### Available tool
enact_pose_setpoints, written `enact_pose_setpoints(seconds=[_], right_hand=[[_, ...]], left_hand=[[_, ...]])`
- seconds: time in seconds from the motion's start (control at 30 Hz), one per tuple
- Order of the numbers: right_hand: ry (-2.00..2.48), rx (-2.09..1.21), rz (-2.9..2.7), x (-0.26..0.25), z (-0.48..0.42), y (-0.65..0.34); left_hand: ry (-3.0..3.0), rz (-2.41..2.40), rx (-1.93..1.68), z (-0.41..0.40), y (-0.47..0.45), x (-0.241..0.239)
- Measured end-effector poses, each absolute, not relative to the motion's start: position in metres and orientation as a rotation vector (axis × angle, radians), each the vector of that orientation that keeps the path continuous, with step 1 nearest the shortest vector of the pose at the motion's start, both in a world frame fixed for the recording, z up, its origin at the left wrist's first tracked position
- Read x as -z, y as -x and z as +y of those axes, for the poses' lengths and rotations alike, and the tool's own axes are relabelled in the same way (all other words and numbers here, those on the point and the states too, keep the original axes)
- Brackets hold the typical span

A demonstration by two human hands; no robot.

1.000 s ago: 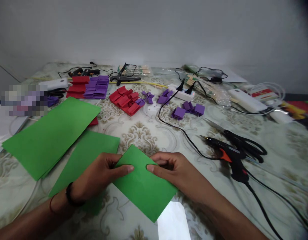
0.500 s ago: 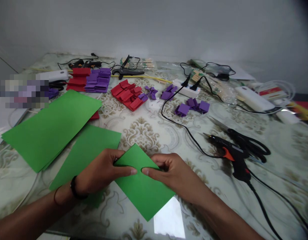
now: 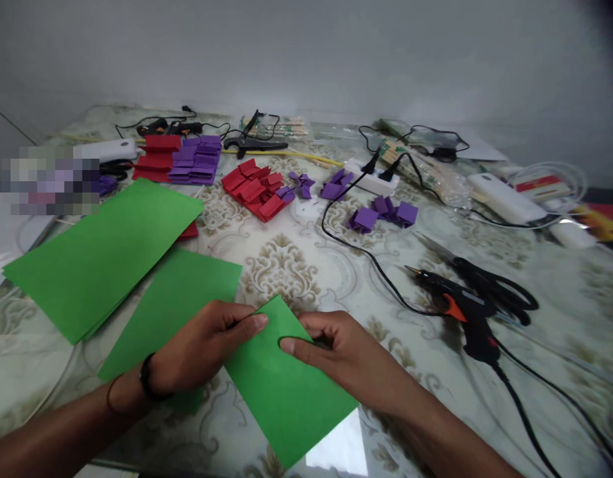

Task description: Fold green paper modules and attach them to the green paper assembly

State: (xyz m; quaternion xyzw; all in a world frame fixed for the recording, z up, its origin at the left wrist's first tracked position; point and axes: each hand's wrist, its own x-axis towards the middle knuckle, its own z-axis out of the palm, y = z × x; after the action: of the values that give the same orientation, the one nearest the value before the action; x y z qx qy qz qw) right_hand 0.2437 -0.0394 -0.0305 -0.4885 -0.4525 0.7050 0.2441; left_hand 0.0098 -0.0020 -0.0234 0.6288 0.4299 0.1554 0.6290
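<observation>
Between my two hands is a piece of green paper (image 3: pixel 286 398), held slanted over the near part of the table. My left hand (image 3: pixel 211 342) pinches its upper left edge, thumb on top. On the right edge, my right hand (image 3: pixel 336 348) grips it with the thumb lying on the face and the fingers behind, partly hidden. Under and behind my left forearm lies another green sheet (image 3: pixel 182 292) on the table. Farther left rests a stack of larger green sheets (image 3: pixel 107 252).
Right of my hands lie a black glue gun (image 3: pixel 466 309) and black-handled scissors (image 3: pixel 485 279). Behind are folded red paper (image 3: pixel 254 189), folded purple pieces (image 3: pixel 363 219) and a white power strip (image 3: pixel 371 178) with black cords. A grey clamp-like tool (image 3: pixel 254 143) lies near the wall.
The green paper has turned slightly and come a little nearer to me. My left thumb has shifted up toward its upper corner, while my right hand keeps its grip.
</observation>
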Motion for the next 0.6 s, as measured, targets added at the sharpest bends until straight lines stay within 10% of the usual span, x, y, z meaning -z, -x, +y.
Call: enact_pose_setpoints(seconds=[0.6], right_hand=[[1.354,-1.776,-1.433,0.0268,-0.0442,-0.2371]], left_hand=[[-1.498,1.038,-0.308,-0.0047,-0.0107,0.0171]])
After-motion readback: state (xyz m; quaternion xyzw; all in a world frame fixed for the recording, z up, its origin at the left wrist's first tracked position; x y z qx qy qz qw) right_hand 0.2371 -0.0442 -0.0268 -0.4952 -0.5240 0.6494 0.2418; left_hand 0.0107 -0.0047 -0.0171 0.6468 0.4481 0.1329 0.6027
